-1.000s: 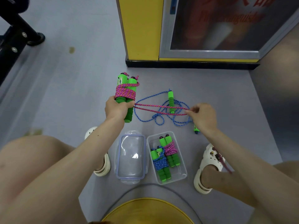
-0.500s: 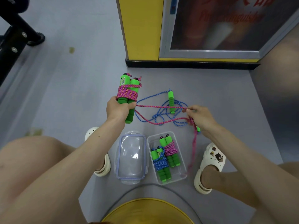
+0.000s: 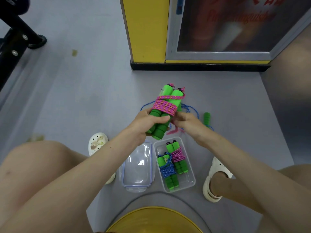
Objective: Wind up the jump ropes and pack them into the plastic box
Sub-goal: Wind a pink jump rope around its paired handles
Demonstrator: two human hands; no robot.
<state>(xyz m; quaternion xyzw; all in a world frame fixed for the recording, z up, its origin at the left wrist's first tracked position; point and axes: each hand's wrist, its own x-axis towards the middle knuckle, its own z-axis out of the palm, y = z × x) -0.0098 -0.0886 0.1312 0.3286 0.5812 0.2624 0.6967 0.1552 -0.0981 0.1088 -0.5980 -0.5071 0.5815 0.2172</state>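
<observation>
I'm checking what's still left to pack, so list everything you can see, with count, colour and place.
pink jump rope: one, green handles, mostly wound, held above the floor
blue jump rope: one, green handles, loose on the floor behind the hands
plastic box: one, clear, open, on the floor between the feet
wound pink rope: one, in the box
wound blue rope: one, in the box, beside it
lid: one, clear, left of the box
clogs: two, white, on the feet
left hand: grips the pink rope's handles
right hand: holds its loose end
</observation>
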